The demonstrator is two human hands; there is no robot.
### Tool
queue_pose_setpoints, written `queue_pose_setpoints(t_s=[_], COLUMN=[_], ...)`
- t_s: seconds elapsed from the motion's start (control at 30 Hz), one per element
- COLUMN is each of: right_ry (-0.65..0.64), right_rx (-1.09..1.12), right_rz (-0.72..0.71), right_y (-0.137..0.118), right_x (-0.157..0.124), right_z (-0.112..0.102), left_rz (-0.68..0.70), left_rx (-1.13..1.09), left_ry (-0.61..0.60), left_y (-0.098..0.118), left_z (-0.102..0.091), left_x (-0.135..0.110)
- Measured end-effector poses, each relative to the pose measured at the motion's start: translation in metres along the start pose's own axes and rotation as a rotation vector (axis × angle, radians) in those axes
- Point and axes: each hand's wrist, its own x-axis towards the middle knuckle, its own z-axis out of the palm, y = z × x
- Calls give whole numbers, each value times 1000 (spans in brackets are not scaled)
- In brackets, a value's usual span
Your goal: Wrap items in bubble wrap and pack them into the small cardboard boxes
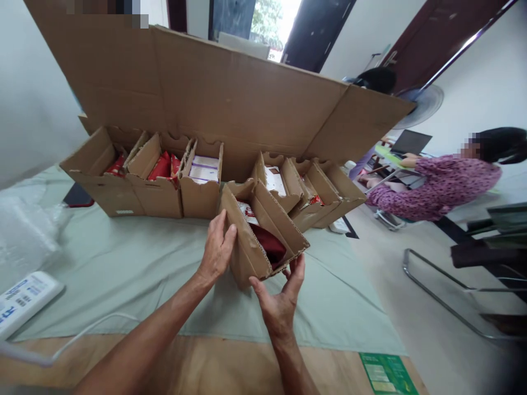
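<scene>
A narrow open-topped cardboard box (242,241) is tilted in front of a row of similar boxes. Inside it lie a dark red packet (269,247) and a white packet with red print (247,213). My left hand (217,247) presses against its left side, thumb and fingers along the cardboard. My right hand (280,299) grips the near end, the thumb at the lower left corner and the fingers partly hidden behind the right edge. Whether the box's base touches the cloth, I cannot tell.
Cardboard boxes (154,195) with red packets and white packs stand left and right of a gap, before a tall cardboard panel (230,93). A green cloth (164,258) covers the table. A white power strip (31,299) lies left; a person in a patterned top (444,181) sits right.
</scene>
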Motion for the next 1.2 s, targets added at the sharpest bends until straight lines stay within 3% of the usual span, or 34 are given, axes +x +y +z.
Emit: queue_pose_setpoints(t_s=[0.33, 0.53, 0.7, 0.93, 1.03, 1.1, 1.2], right_ry=[-27, 3, 113, 110, 101, 76, -72], right_rx=[-95, -190, -314, -447, -445, -419, -396], right_rz=[-150, -185, -188, -60, -88, -180, -345], right_y=[-1, 3, 5, 2, -1, -2, -2], right_x=[1, 28, 49, 99, 106, 98, 84], right_z=[23, 56, 90, 133, 136, 131, 123], left_rz=[-16, 3, 20, -68, -94, -112, -161], left_rx=[-90, -108, -112, -41, 9, 34, 45], left_ry=[-108, -128, -143, -161, -177, -197, -273], left_y=[9, 13, 10, 2, 1, 0, 0], left_z=[-4, -8, -11, -7, -15, -25, -39], left_x=[3, -2, -5, -10, -20, -32, -56])
